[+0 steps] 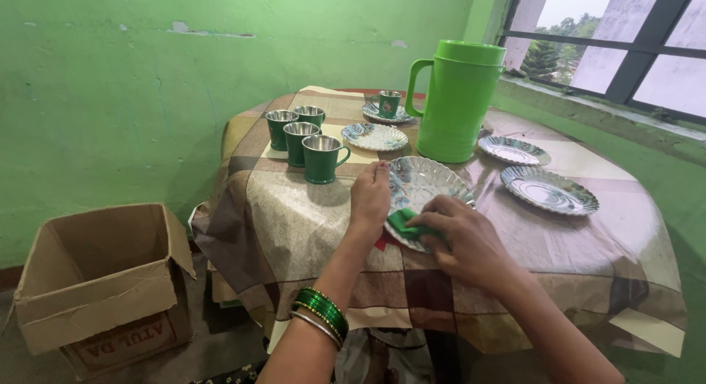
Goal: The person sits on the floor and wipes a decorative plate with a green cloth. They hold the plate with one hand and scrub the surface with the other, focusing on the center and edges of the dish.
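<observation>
My left hand (369,196) rests on the left rim of a shiny scalloped steel plate (430,180) near the table's front edge and holds it steady. My right hand (463,237) is closed on a small green scrub pad (406,222) pressed against the plate's near rim. Green bangles circle my left wrist. Behind the plate stands a tall green plastic jug (456,101) with a lid and handle.
Three green steel-lined cups (322,158) cluster at the table's left; another cup (389,102) sits on a saucer at the back. Patterned plates (548,189) lie to the right, one (375,136) mid-table. An open cardboard box (103,281) stands on the floor, left. A window is at right.
</observation>
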